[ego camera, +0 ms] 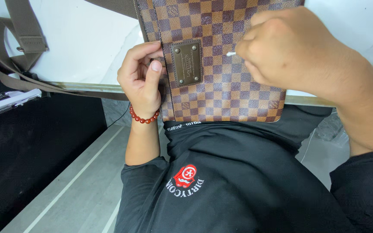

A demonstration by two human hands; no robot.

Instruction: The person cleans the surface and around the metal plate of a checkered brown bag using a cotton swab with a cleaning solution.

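1. The fingers [255,47] of the right hand [290,47] are pinched together on a cotton swab [231,54], whose white tip shows just past them and touches the front of a checkered bag [221,86].
2. The fingers [145,54] of the left hand [142,80] are curled and clamped on the bag's left edge, thumb pressed flat on the front just beside a metal plate [187,63].
3. The bag is a flat shoulder bag in a brown checkerboard of light and dark squares, with a dark brown trim along the side and rounded lower corners.
4. The plate is a dull brass-coloured rectangle, upright, fixed by a small rivet at each corner.
5. The bag lies on a white surface [87,43], its lower end hanging past the front edge, near the person's black shirt [247,172].
6. A brown webbing strap [22,39] loops off to the left across the surface and beyond its edge.
7. A red bead bracelet [143,117] circles the left wrist.
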